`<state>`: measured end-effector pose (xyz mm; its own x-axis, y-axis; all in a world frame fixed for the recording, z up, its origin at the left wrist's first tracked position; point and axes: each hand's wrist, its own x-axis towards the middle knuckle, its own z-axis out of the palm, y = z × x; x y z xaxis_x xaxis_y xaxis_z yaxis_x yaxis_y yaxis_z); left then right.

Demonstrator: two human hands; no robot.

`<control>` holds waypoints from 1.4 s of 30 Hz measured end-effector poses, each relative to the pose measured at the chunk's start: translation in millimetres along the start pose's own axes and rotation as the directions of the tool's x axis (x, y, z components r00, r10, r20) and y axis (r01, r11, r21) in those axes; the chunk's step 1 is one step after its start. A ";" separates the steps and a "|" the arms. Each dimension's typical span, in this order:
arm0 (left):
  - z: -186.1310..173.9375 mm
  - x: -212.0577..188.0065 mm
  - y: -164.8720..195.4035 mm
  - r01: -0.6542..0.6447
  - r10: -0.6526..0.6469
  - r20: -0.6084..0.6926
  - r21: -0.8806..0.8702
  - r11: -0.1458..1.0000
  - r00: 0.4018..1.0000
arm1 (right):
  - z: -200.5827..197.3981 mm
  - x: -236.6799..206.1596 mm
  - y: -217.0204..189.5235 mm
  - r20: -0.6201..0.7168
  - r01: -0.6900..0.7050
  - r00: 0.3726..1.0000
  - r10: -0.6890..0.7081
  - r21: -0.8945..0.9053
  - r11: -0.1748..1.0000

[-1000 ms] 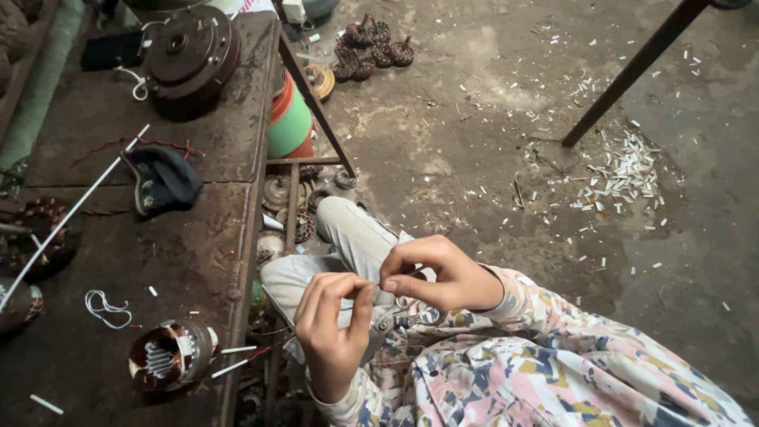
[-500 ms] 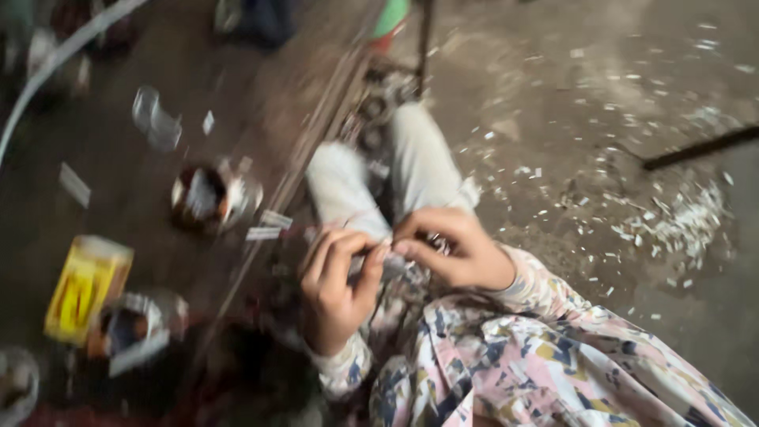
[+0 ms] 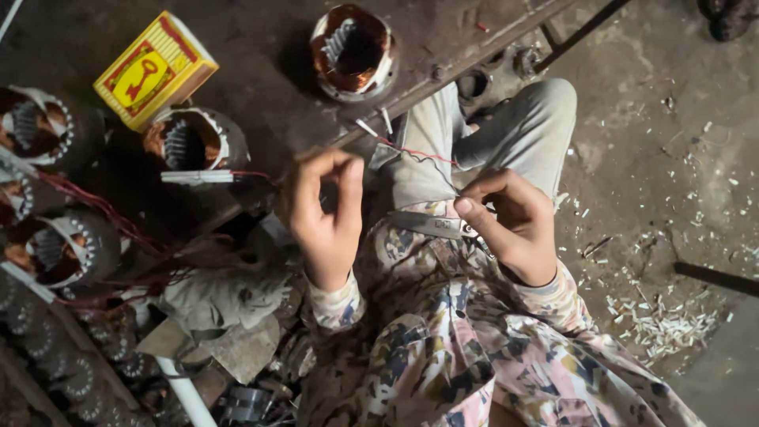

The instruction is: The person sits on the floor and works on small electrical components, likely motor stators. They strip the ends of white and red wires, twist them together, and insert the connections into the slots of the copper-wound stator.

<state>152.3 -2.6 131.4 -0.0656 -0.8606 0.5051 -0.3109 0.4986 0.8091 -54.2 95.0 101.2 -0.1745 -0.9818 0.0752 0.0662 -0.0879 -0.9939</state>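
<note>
**Thin wire could snap between the hands**

Mid-frame, the left hand (image 3: 324,213) pinched a wire (image 3: 415,154); the right hand (image 3: 506,225) gripped its other end and a metal tool (image 3: 431,224). Hard pulling might have broken it. Counted: five stators (image 3: 190,142) along the worktop (image 3: 261,71), one yellow box (image 3: 154,69).

Motor-repair workshop: wound stators (image 3: 353,49), grimy bench (image 3: 261,87)
</note>
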 end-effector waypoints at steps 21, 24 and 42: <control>97.2 -36.9 -44.1 0.459 -0.476 0.142 -0.592 0.662 0.868 | 5.1 -4.7 5.5 -0.211 -0.110 0.970 0.119 0.055 0.992; 92.3 -50.4 -51.4 0.463 -0.472 0.121 -0.507 0.727 0.873 | 7.0 5.6 6.9 -0.188 -0.081 0.978 0.086 0.036 0.996; 73.5 -24.8 -12.7 0.194 -0.159 0.114 -0.487 0.852 0.981 | 16.3 28.6 27.6 -0.147 -0.049 0.986 0.081 0.207 0.977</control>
<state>88.3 4.7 86.5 -0.1233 -0.9349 0.3327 0.1840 0.3079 0.9335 -41.4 61.7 77.3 -0.3115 -0.9501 -0.0179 0.2766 -0.0726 -0.9582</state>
